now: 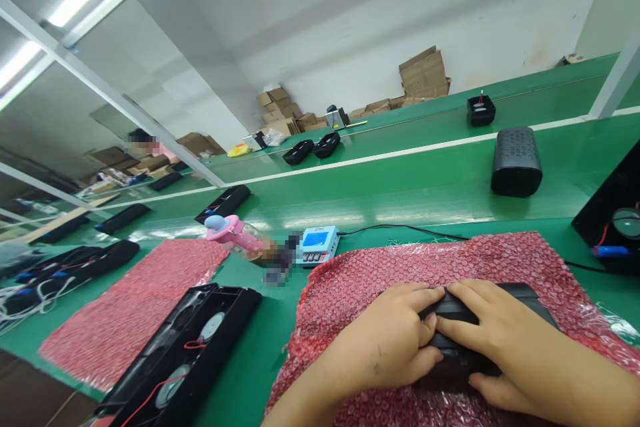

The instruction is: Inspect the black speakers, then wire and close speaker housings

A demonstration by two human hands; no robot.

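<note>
Both my hands press on a black speaker housing (520, 297) that lies on a red bubble-wrap sheet (380, 267) at the near edge of the green bench. My left hand (395, 340) covers its left part, fingers curled over the top. My right hand (505, 340) lies across it from the right, fingers spread, thumb under the near edge. Most of the housing is hidden beneath my hands.
An open black housing with round speakers and red wires (185, 353) lies at lower left. A second red bubble-wrap sheet (135, 307), a pink bottle (235, 233), a blue-white device (319, 245), a black speaker (516, 161), another open housing (613, 220). Cardboard boxes (424, 73) at the back; a person (143, 145) far left.
</note>
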